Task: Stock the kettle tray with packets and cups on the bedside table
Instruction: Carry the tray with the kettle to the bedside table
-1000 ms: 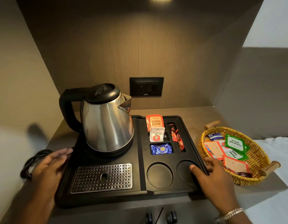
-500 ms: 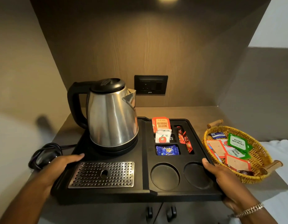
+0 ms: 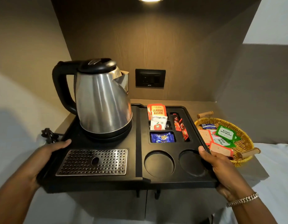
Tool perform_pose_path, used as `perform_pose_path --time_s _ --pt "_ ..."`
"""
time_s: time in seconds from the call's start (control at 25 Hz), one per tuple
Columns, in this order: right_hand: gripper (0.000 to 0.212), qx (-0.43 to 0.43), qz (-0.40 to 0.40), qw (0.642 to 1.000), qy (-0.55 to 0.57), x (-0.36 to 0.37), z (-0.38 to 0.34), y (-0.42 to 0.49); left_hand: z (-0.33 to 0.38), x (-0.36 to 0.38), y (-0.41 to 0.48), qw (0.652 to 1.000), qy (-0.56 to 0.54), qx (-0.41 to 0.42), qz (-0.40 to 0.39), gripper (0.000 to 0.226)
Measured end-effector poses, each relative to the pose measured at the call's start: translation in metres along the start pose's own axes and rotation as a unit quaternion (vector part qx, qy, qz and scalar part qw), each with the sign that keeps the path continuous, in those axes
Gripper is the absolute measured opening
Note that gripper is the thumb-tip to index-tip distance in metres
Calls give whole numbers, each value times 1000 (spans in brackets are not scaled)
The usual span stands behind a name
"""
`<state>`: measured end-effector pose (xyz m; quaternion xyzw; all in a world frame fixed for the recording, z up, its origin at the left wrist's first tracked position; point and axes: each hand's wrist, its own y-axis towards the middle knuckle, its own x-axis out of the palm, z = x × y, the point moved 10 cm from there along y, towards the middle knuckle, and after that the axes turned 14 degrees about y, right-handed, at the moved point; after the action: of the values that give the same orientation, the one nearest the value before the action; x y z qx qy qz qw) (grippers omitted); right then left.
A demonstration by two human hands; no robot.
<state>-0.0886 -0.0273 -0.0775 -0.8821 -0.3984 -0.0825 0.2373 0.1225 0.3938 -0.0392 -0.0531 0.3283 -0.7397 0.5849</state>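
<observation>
The black kettle tray (image 3: 138,180) is raised toward me, its front edge past the bedside table's edge. My left hand (image 3: 48,156) grips its left rim and my right hand (image 3: 220,167) grips its right rim. A steel kettle (image 3: 101,102) with a black handle stands on the tray's back left. A perforated drip grate (image 3: 93,162) lies in front of it. The compartments hold an orange Classic Assam packet (image 3: 157,109), a white sachet (image 3: 157,123), a blue packet (image 3: 162,137) and red sticks (image 3: 180,126). Both round cup wells (image 3: 159,164) hold nothing.
A wicker basket (image 3: 245,143) with wooden handles sits to the right, holding green, orange and blue packets. A black power cord (image 3: 48,135) lies at the left. A wall socket (image 3: 150,77) is behind the tray. White bedding lies at the right.
Both hands went from resting on the tray to gripping its side rims. The tray with the kettle has come up and toward me.
</observation>
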Motion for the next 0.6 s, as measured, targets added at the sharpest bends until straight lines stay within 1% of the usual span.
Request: perform_pose_path --time_s 0.08,0.16,0.28,0.32,0.44,0.52,0.6 --pt "38 -12 -38 999 1 0 -8 -13 -5 -3 -27 1000 -29 4 2 56" --pt "41 -24 -72 997 8 -2 -18 -28 -7 -5 -49 998 -54 27 8 51" --pt "35 -29 -104 994 26 -9 -28 -57 -14 -9 -87 995 -80 60 21 31" --pt "33 -30 -107 993 27 -11 -30 -67 -18 -9 -97 994 -87 65 18 29" --pt "30 -32 -109 993 25 -24 -34 -98 -33 -9 -126 991 -106 76 -2 33" --pt "36 -38 -103 994 10 -37 -34 -125 -42 -7 -145 991 -107 84 -15 40" --pt "41 -53 -88 995 0 -52 -34 -156 -47 -3 -166 988 -110 101 -33 39"
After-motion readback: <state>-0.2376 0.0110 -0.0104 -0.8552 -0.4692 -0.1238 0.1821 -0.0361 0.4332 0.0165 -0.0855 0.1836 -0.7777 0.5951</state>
